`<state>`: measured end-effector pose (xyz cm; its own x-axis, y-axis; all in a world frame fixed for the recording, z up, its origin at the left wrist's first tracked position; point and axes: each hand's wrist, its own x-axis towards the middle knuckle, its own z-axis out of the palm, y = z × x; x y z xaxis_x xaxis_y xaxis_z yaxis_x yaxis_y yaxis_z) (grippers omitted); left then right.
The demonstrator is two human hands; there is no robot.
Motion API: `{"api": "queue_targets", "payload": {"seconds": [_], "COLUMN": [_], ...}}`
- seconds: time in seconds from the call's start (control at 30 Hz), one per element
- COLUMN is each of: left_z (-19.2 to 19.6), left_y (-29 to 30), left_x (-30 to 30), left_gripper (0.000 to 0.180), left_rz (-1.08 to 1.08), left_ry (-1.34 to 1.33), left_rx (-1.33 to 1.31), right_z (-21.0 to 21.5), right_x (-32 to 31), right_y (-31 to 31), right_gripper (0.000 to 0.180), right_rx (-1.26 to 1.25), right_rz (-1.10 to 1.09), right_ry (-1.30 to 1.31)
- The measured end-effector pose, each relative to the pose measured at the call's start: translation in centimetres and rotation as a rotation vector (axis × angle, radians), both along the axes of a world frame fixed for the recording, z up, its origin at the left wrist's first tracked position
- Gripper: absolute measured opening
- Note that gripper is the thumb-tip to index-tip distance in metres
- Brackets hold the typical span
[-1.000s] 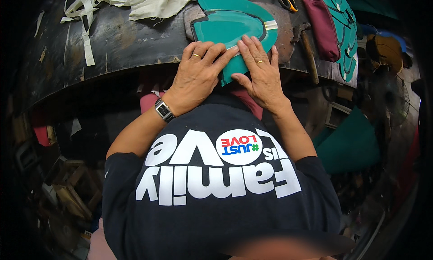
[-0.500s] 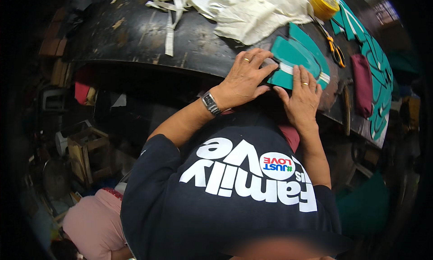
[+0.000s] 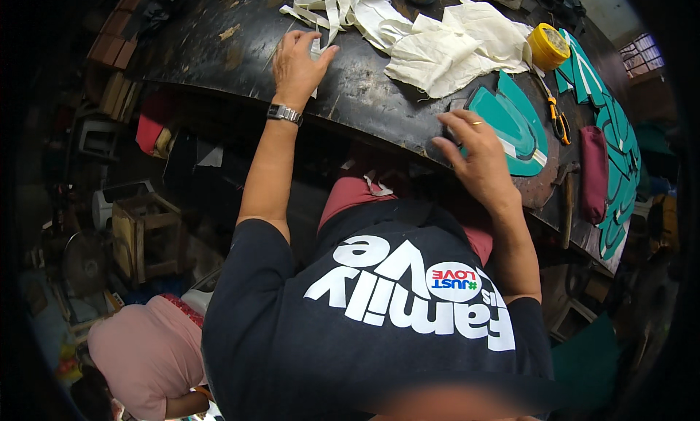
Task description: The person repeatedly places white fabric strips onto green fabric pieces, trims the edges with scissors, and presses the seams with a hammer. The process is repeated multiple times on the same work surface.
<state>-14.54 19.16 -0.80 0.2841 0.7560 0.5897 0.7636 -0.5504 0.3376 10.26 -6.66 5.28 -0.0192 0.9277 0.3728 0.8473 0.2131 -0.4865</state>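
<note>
White cloth [image 3: 445,49] sat bunched at the far middle, white strips [image 3: 343,5] tangled off its left end. Yellow roll [image 3: 548,47] stood just beside the cloth's right end; orange-handled scissors [image 3: 559,125] lay nearer, then the hammer [image 3: 568,209] by the table's near edge. Maroon pouch [image 3: 593,173] lay right of those, between them and a spread of green cut pieces [image 3: 616,151]. Main obstruction was the right hand [image 3: 479,152], covering the near-left edge of the layered green piece [image 3: 503,122]. Its fingers were loosely curled, thumb well apart, nothing visible in the grasp; the piece lay just beyond and right of them, contact unclear. Left hand [image 3: 297,69] was well left of the piece, over a strip end, thumb and fingers spread, strip showing in the gap; couldn't tell if they touched it. Table [image 3: 364,111] was black, scuffed, glossy in patches. Near left on the floor: wooden frame [image 3: 146,235] and another person in pink [image 3: 149,355]. Barred window [image 3: 642,55] far right.
</note>
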Motion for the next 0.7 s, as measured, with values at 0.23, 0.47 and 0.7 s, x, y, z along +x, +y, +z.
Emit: {"api": "queue_targets", "payload": {"seconds": [0.23,0.47,0.7], "left_z": [1.9,5.0,5.8], "left_y": [0.3,-10.6,-13.0], "left_x": [1.6,4.5,4.0], "left_gripper": [0.023,0.014,0.02], "left_rz": [-0.143,-0.88,-1.02], "left_ry": [0.123,-0.117,-0.112], "left_rx": [0.015,-0.446,-0.655], "right_z": [0.8,0.7,-0.8], "right_x": [-2.4,-2.2,-1.2], "right_y": [1.2,1.9,1.0], "right_gripper": [0.036,0.068,0.068], "right_rx": [-0.091,0.182,-0.263], "right_rz": [0.208,0.226,0.275], "right_ry": [0.083,0.238,0.495]}}
